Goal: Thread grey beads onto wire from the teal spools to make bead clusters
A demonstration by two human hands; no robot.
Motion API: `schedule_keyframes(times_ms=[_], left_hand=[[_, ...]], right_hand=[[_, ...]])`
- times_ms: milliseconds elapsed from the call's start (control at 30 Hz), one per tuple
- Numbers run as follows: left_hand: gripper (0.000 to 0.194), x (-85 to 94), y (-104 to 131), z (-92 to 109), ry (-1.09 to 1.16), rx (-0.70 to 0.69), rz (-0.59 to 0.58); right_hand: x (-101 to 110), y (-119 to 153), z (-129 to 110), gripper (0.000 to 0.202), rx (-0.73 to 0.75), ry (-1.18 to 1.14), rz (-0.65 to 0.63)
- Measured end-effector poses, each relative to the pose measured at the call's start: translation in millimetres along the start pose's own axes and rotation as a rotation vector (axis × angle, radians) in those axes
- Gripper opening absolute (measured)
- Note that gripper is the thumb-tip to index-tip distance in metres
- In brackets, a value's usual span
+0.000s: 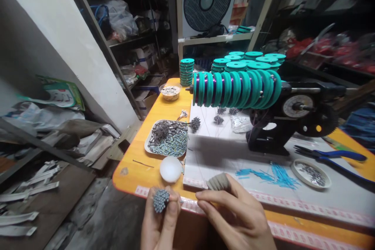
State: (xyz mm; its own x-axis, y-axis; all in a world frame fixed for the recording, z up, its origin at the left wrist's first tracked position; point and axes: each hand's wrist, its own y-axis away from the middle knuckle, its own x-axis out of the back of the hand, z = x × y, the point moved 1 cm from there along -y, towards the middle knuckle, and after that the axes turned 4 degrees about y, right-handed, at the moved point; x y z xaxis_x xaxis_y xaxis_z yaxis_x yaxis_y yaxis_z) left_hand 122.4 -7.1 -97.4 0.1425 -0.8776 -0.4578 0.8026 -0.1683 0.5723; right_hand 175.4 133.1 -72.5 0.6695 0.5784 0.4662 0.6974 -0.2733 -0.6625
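Note:
Low in front of me, my left hand (pixel 161 218) is closed around a tight bundle of thin grey-blue rods (pixel 161 200), their round ends facing me. My right hand (pixel 237 211) is just right of it, thumb and fingertips pinched together. Whatever lies between those fingertips is too small to make out. A grey wrap (pixel 218 182) covers one of its fingers. Beyond my left hand stand a small white bowl (pixel 170 169) and a tray (pixel 147 149) heaped with dark pieces and short blue-green pieces.
A winding machine (pixel 269 133) carries a row of green spools (pixel 234 89); stacked spools (pixel 186 71) stand behind. To the right are blue strips (pixel 278 175), a dish of small metal parts (pixel 312 174) and blue-handled pliers (pixel 331 156). A clear tub (pixel 170 91) sits at the back left.

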Motion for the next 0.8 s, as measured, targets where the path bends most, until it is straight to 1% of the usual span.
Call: schedule_keyframes(times_ms=[67, 200, 333, 400, 467, 567, 700, 800], left_hand=[[0.112, 0.9, 0, -1, -0.011, 0.012, -0.003], [0.116, -3.3, 4, -1, -0.019, 0.011, 0.008], [0.111, -7.7, 7, -2, -0.022, -0.017, 0.020], [0.115, -9.1, 8, -3, -0.024, -0.019, 0.044], [0.123, -10.2, 10, -3, -0.024, -0.015, 0.063], [0.129, -10.6, 12, -5, -0.047, 0.003, 0.058], [0.116, -8.3, 12, -14, -0.095, 0.021, 0.032], [0.104, -4.8, 10, -22, -0.113, -0.006, 0.025]], right_hand=[[0, -2, -2, 0.019, 0.009, -0.010, -0.001], [2, -1, -5, 0.019, 0.022, -0.014, -0.001], [4, 2, -6, 0.020, -0.011, 0.024, -0.001], [6, 2, -6, 0.020, -0.013, 0.030, -0.007], [7, 1, -6, 0.020, -0.005, 0.025, -0.016], [6, 1, -6, 0.020, -0.002, 0.018, -0.021], [3, 4, -5, 0.018, 0.009, 0.005, -0.060], [1, 4, -5, 0.017, 0.013, 0.005, -0.080]])
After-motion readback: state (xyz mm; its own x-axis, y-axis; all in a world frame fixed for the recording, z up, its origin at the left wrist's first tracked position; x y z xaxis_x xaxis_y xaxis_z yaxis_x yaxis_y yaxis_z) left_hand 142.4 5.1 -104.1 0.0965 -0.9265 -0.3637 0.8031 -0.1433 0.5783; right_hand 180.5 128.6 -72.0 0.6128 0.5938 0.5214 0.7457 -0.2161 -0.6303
